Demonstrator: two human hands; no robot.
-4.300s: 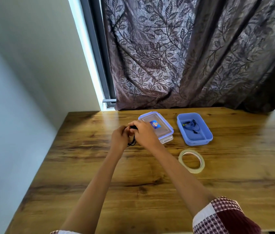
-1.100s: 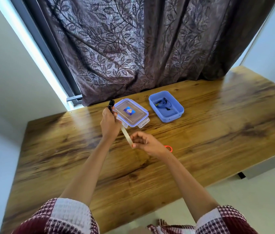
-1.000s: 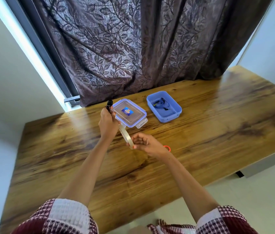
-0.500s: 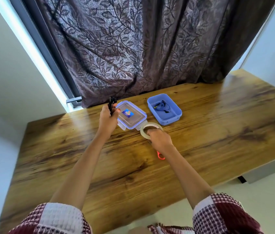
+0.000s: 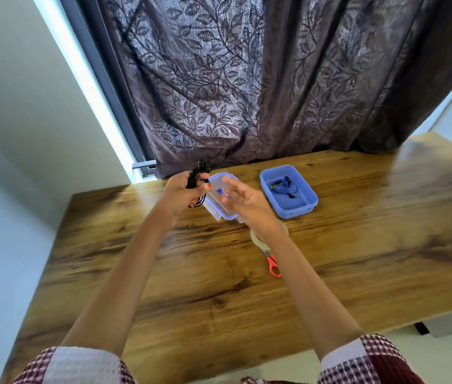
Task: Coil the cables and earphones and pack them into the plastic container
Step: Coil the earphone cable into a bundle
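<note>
Half a second ago the tape point(image 5: 256, 239) was held in the right hand point(image 5: 244, 202); now it has been set down on the table point(image 5: 205, 273), touching the scissors point(image 5: 273, 266), and is half hidden under the right wrist. The right hand has been raised over the lid point(image 5: 215, 199), fingers spread, nothing seen in them; whether a strip of tape is carried cannot be told through the blur. The black cable point(image 5: 195, 180) is kept bunched in the curled left hand point(image 5: 182, 194). Binding or handing over of the bundle is judged to be next, with packing still undone. One blue cable point(image 5: 283, 187) already lies in the box point(image 5: 298, 210). The table is wood-grained; a leaf-patterned curtain point(image 5: 247, 79) and a bright window strip point(image 5: 86, 87) are seen behind
</note>
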